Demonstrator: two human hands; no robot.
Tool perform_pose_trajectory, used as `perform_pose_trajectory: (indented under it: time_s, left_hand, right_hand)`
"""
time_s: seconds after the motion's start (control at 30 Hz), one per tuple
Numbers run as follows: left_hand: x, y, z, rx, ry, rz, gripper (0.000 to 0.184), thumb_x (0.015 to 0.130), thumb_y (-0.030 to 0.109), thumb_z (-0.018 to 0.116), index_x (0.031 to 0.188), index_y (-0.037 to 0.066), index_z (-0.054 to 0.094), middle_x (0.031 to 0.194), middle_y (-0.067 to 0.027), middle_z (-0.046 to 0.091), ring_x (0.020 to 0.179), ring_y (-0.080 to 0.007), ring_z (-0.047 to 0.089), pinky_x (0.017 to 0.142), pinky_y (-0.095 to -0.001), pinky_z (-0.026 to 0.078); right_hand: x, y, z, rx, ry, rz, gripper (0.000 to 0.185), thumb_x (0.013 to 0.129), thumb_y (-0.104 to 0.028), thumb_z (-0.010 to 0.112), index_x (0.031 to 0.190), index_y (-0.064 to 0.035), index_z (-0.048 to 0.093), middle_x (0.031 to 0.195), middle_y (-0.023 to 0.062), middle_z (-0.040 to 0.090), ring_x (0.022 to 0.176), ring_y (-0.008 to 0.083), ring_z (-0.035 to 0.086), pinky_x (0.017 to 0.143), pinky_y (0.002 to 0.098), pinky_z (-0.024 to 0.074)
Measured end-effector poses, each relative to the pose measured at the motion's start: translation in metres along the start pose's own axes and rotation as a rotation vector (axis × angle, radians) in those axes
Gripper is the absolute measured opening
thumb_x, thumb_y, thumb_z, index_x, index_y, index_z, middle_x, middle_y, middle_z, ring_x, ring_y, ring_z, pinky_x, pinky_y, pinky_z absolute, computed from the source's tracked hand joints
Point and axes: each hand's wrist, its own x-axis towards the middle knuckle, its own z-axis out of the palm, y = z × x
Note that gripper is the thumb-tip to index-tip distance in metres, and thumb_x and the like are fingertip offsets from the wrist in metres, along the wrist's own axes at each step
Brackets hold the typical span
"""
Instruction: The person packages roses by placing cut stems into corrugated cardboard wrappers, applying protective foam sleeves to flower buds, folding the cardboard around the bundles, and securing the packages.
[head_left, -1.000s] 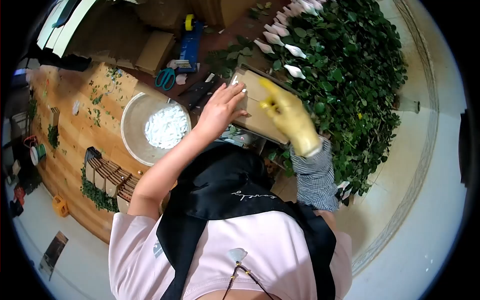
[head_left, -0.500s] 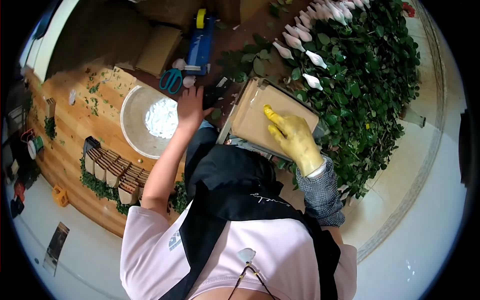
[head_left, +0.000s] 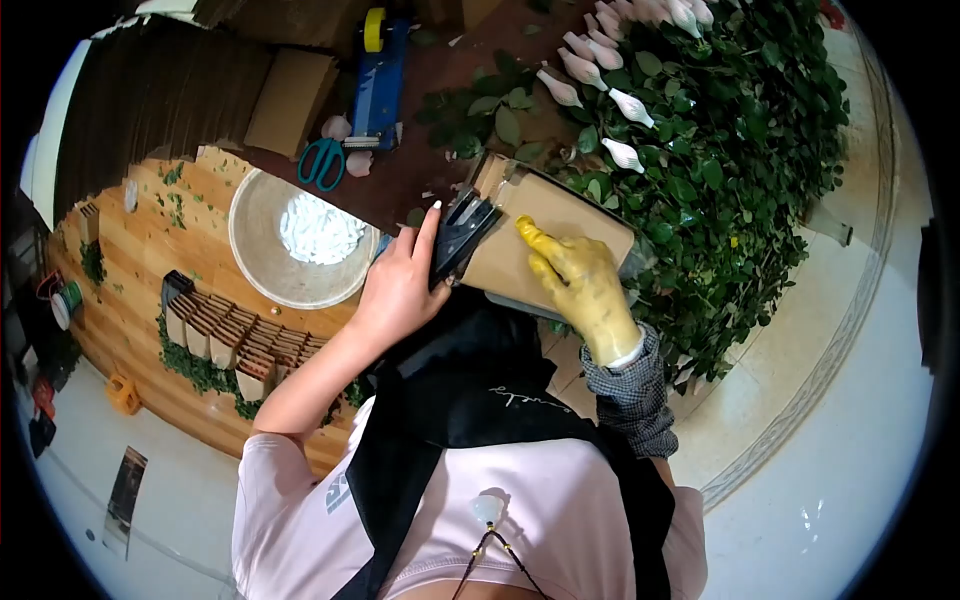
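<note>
My bare left hand is wrapped round a black stapler-like tool, whose tip lies over the left edge of a cardboard piece. The brown cardboard sits in a shallow tray or frame in front of me. On top of the cardboard rests my right hand in a yellow glove, thumb and index finger stretched out, with nothing seen in it. Just right of the cardboard lies a large pile of green leafy stems, with pale pink wrapped buds at its upper left.
A round bucket of white pieces stands left of my left hand. Teal scissors, a blue tape dispenser and a cardboard box lie beyond. Wrapped bundles stand on the wooden floor at left.
My left hand went left to the dark tool on the table, then came back right with it to the cardboard's edge. My gloved hand has settled onto the cardboard.
</note>
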Motion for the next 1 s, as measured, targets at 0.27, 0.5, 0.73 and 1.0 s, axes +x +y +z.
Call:
perform_pose_trajectory:
  time_s: [0.27, 0.5, 0.73, 1.0]
  left_hand:
    - [0.038, -0.02, -0.036, 0.026, -0.19, 0.124, 0.041, 0.081, 0.031, 0.079, 0.108, 0.002, 0.067, 0.075, -0.0221, 0.068, 0.072, -0.0411, 0.068, 0.066, -0.0451, 0.055]
    - [0.022, -0.053, 0.006, -0.415, -0.225, 0.075, 0.052, 0.082, 0.016, 0.069, 0.128, -0.003, 0.053, 0.105, -0.03, 0.066, 0.103, -0.0414, 0.066, 0.088, -0.0428, 0.053]
    - [-0.064, -0.084, 0.024, 0.361, 0.205, 0.193, 0.068, 0.075, 0.008, 0.065, 0.141, 0.003, 0.048, 0.115, -0.0131, 0.059, 0.099, -0.0303, 0.058, 0.09, -0.0395, 0.045]
    - [-0.022, -0.062, -0.017, 0.701, 0.261, 0.701, 0.049, 0.081, 0.013, 0.055, 0.129, 0.003, 0.055, 0.1, -0.01, 0.058, 0.092, -0.0232, 0.058, 0.089, -0.035, 0.046]
  right_hand:
    - [-0.003, 0.003, 0.005, -0.041, 0.03, -0.023, 0.038, 0.087, -0.009, 0.067, 0.125, -0.0097, 0.066, 0.084, 0.0146, 0.068, 0.076, 0.0342, 0.065, 0.065, 0.0444, 0.0504]
    - [-0.006, 0.007, 0.014, -0.004, 0.058, -0.004, 0.037, 0.088, -0.005, 0.068, 0.125, -0.0087, 0.067, 0.101, 0.0156, 0.071, 0.089, 0.0339, 0.067, 0.077, 0.04, 0.0541]
    - [-0.004, 0.015, 0.021, 0.036, 0.103, -0.046, 0.038, 0.089, -0.008, 0.066, 0.127, -0.0135, 0.066, 0.1, 0.0155, 0.071, 0.086, 0.0339, 0.067, 0.076, 0.0395, 0.055]
    - [-0.005, 0.013, 0.019, 0.064, 0.044, -0.003, 0.035, 0.092, -0.009, 0.066, 0.126, -0.0075, 0.066, 0.106, 0.0162, 0.072, 0.09, 0.0304, 0.069, 0.081, 0.0355, 0.0549]
